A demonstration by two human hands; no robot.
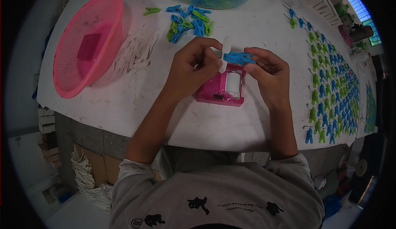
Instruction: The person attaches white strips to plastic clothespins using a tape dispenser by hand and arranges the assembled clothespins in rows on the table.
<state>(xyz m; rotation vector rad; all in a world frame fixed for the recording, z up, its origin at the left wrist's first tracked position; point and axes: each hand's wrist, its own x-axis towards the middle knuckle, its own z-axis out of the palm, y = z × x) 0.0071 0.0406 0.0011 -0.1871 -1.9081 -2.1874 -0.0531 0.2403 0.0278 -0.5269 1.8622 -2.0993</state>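
Observation:
My left hand [197,66] is closed, with its fingers pinched on a flat white strip [226,47] that stands roughly upright. In my right hand [268,70] a blue clothespin [238,59] is gripped between thumb and fingers, its other end at the white strip. Whether its jaws close around the strip I cannot tell. Just below both hands a pink box [218,99] with a white roller [233,82] rests on the table. Beyond my left hand lies a loose pile of blue and green clothespins [199,26].
A pink basket [116,12] stands at the left beside a heap of white strips [134,53]. At the back is a clear tub [214,0] of clothespins. Rows of blue and green clothespins [330,92] cover the table's right side. The table's front edge runs close to my body.

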